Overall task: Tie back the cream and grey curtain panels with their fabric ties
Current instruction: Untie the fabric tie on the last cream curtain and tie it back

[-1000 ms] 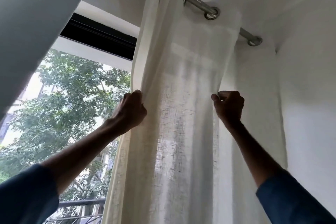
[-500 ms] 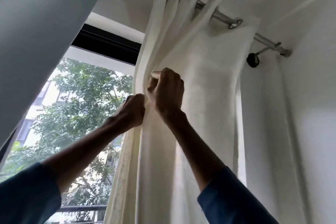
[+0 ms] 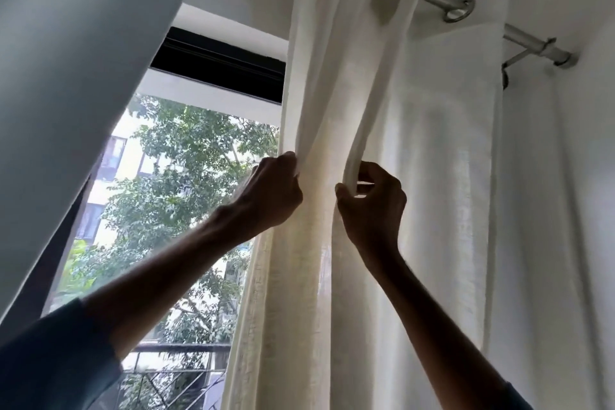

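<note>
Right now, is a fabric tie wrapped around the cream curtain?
No: both hands, left hand and right hand, only pinch folds of the cream curtain.

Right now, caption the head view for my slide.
Left hand and right hand pinch folds of the cream curtain.

The cream curtain runs off the top and bottom edges, so its hem is out of sight. Left hand: fingertips buried behind the gathered folds. Right hand: fingers curled around a fold, their tips hidden. The grey curtain is cropped by the left and top edges. The rod vanishes behind fabric at the top. Both sleeves are cut off below.
</note>
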